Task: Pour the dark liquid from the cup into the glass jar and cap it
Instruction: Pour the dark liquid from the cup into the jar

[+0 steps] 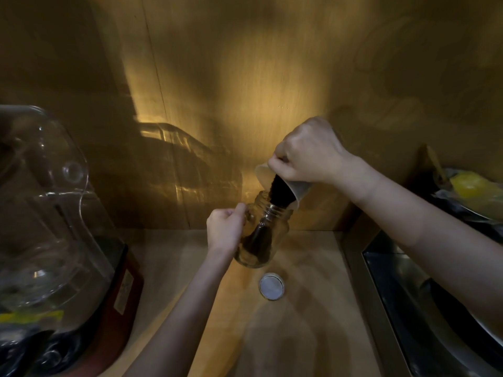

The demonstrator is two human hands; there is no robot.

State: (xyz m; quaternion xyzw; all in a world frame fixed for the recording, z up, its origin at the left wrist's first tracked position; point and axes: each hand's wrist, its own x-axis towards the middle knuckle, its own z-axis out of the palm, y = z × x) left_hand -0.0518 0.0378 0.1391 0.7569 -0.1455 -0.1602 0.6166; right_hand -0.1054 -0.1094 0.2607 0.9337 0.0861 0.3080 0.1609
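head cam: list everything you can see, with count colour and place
glass jar: 1, clear, tilted above the counter, centre
dark liquid: 1 stream, near black, running from cup into jar
cup: 1, translucent, tipped over the jar mouth
lid: 1, silvery, flat on the counter near the jar
counter: 1, light wood
blender: 1, clear jug on a red base, left
sink: 1, steel, right
yellow item: 1, far right, unclear
left hand: holds the jar
right hand: holds the cup

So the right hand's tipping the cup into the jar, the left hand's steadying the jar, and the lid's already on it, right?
Not quite. In the head view the lid lies on the counter near the jar, whose mouth is open. The rest holds.
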